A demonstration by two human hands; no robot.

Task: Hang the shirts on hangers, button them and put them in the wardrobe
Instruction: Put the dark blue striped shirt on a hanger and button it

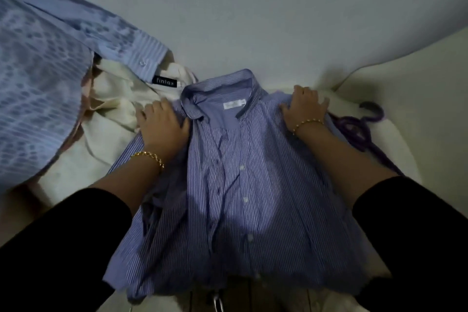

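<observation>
A blue-and-white striped shirt (243, 185) lies front up on a white surface (395, 139), collar away from me, its placket partly open. My left hand (162, 126) grips the shirt's left shoulder beside the collar. At the opposite shoulder, my right hand (304, 106) has its fingers curled into the fabric. A purple hanger (359, 132) lies just right of the shirt, partly under its sleeve, with the hook pointing away.
A cream shirt (114, 106) lies crumpled to the left of the striped one. Over it lies a light blue striped shirt (50, 71) with a black label, filling the left side. A pale wall (253, 7) rises behind.
</observation>
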